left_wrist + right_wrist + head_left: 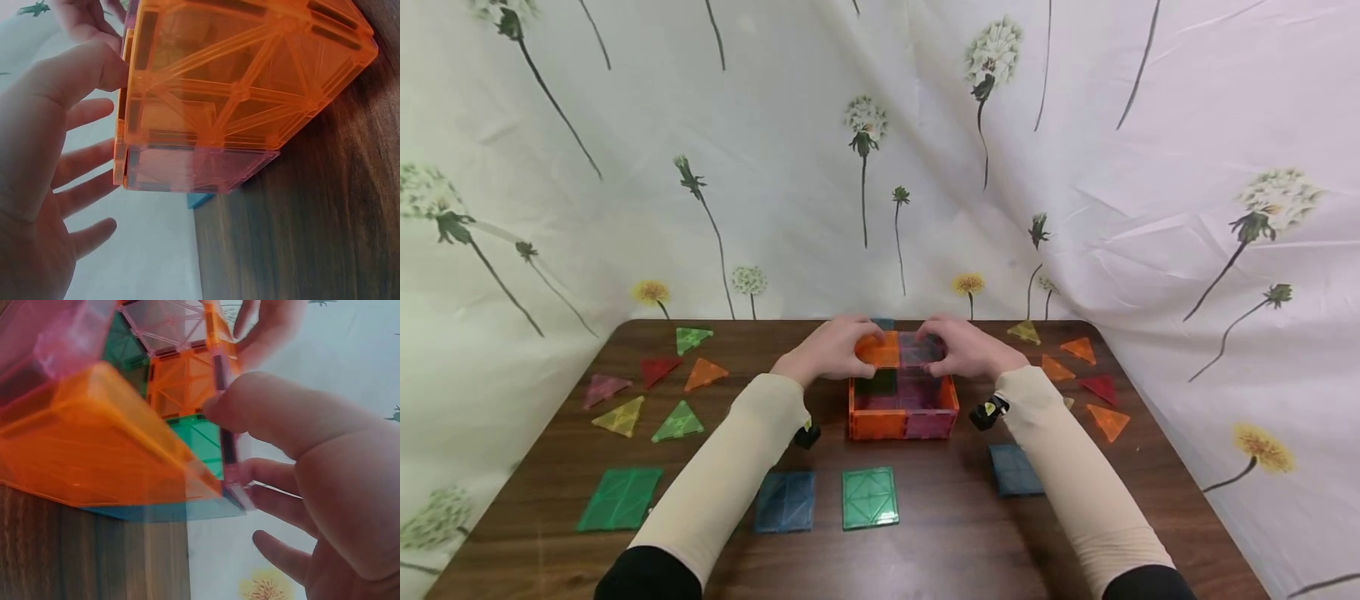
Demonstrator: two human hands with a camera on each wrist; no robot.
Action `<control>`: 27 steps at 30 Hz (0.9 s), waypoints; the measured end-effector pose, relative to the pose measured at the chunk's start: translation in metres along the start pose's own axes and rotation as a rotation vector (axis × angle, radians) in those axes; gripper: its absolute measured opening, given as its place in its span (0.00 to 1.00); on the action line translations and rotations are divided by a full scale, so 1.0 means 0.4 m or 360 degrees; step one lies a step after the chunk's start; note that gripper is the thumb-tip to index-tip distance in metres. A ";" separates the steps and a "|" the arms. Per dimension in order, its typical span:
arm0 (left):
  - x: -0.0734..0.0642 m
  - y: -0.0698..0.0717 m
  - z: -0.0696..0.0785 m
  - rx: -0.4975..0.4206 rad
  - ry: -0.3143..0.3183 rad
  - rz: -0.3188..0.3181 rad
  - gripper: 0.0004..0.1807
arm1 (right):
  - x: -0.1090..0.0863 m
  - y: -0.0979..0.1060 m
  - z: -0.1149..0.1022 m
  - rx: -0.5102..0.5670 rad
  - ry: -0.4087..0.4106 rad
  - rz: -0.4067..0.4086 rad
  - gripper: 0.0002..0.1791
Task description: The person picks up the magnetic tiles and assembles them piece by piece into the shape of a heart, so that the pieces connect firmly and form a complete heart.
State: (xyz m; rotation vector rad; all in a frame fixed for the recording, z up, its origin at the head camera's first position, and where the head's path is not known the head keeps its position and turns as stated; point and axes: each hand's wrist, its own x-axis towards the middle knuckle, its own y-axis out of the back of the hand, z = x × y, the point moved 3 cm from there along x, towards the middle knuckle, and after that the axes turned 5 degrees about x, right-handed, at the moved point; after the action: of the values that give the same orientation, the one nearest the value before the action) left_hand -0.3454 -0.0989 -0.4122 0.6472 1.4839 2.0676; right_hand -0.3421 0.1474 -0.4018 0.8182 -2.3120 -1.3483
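A low box of orange and purple translucent magnetic tiles (903, 423) stands mid-table, its near half uncovered. An orange tile (886, 348) and a purple tile (914, 351) lie side by side over its far half. My left hand (829, 350) is at the orange tile's left side, thumb at the top edge in the left wrist view, other fingers spread beyond. My right hand (972, 348) mirrors it at the purple tile; in the right wrist view its thumb touches the near edge and the fingers extend past the far side. Green tiles (197, 434) show inside the box.
Blue tile (785, 502), green tile (870, 498), larger green tile (620, 498) and another blue tile (1017, 470) lie in front. Several triangle tiles lie left (678, 421) and right (1108, 422). A flowered cloth (805, 208) hangs behind the wooden table (955, 550).
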 end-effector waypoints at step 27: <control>-0.140 0.037 -0.089 -0.0232 0.0063 0.0338 0.18 | -0.112 0.011 0.031 0.0024 0.0043 0.0180 0.24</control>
State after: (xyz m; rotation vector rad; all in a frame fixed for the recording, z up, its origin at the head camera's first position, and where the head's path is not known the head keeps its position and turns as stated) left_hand -0.3277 -0.1644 -0.4131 0.7370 1.3184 2.3367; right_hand -0.3157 0.1858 -0.4043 0.6946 -2.3134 -1.2657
